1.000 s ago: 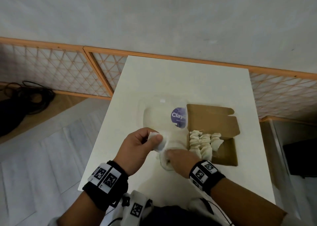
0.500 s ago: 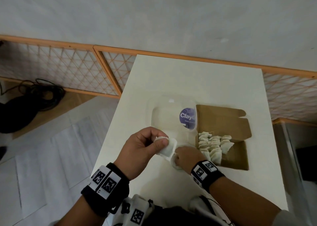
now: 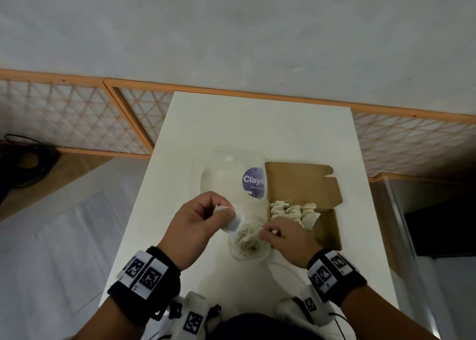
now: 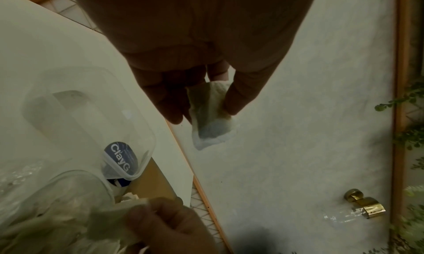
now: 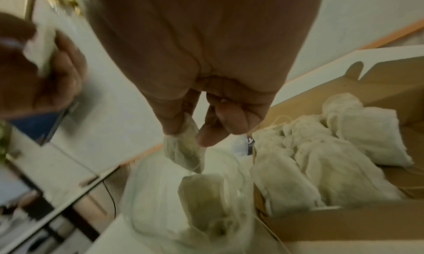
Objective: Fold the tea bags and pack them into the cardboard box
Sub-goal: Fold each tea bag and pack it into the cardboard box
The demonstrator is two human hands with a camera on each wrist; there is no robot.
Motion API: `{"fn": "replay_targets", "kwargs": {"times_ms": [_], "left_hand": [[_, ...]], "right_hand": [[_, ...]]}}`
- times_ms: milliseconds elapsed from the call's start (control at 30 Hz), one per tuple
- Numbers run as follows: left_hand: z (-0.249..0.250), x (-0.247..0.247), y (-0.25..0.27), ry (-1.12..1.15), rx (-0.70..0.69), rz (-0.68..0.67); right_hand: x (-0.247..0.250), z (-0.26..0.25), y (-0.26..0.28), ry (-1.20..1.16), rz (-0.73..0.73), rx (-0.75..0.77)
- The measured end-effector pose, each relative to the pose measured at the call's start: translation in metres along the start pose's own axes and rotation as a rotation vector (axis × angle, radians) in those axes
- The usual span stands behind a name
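Observation:
My left hand (image 3: pixel 219 214) pinches a folded white tea bag (image 4: pixel 211 112) between thumb and fingers, raised above the white table (image 3: pixel 257 123). My right hand (image 3: pixel 268 232) pinches another tea bag (image 5: pixel 185 149) by its top, just over a clear plastic tub (image 3: pixel 247 244) that holds several loose tea bags. Right of the tub lies the open cardboard box (image 3: pixel 327 226), with several folded tea bags (image 3: pixel 293 210) packed along its left side. The box flap (image 3: pixel 301 182) lies open toward the wall.
The tub's clear lid (image 3: pixel 231 177) with a purple label (image 3: pixel 253 182) lies behind my hands, left of the box flap. An orange lattice fence (image 3: pixel 77 118) runs behind the table. Dark cables (image 3: pixel 23 164) lie on the floor at far left.
My right hand has risen from inside the tub with a tea bag pinched in it. My left hand keeps its folded bag and has lifted slightly.

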State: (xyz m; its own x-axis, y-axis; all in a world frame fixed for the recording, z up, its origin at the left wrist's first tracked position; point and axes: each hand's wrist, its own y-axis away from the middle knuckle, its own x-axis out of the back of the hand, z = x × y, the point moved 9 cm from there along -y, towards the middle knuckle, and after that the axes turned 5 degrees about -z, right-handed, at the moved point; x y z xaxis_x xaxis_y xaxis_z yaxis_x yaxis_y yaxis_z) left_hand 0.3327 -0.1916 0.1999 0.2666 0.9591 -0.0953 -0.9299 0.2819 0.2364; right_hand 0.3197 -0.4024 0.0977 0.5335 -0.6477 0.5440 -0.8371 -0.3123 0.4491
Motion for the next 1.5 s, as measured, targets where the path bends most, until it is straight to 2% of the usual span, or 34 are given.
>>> {"fn": "replay_targets", "kwargs": {"times_ms": [267,500,700,867,1000,1133,1300,1500], "left_hand": [[-0.012,-0.012,-0.001,-0.087,0.066,-0.049],[-0.022,-0.014,0.0,-0.222,0.113,-0.034],[-0.021,-0.014,0.008,-0.322,0.141,-0.064],[-0.004,-0.034,0.009,-0.449,0.073,-0.163],[0.028,-0.052,0.007,-0.468,-0.088,-0.198],[0.051,-0.053,0.007,-0.432,-0.149,-0.155],[0.065,-0.053,0.008,-0.312,-0.191,-0.137],[0.073,-0.061,0.011,-0.127,-0.188,-0.165]], "right_hand": [[0.033,-0.009,0.025,-0.395,0.074,0.0],[0.022,-0.017,0.017,-0.388,0.018,-0.055],[0.034,-0.039,0.023,-0.388,0.056,0.026],[0.055,-0.071,0.039,-0.329,0.093,0.142],[0.065,-0.103,0.058,-0.254,0.101,0.249],[0.077,-0.123,0.074,-0.255,0.147,0.334],[0.097,-0.131,0.09,-0.397,0.232,0.406],[0.116,-0.126,0.098,-0.448,0.363,0.405]]}}
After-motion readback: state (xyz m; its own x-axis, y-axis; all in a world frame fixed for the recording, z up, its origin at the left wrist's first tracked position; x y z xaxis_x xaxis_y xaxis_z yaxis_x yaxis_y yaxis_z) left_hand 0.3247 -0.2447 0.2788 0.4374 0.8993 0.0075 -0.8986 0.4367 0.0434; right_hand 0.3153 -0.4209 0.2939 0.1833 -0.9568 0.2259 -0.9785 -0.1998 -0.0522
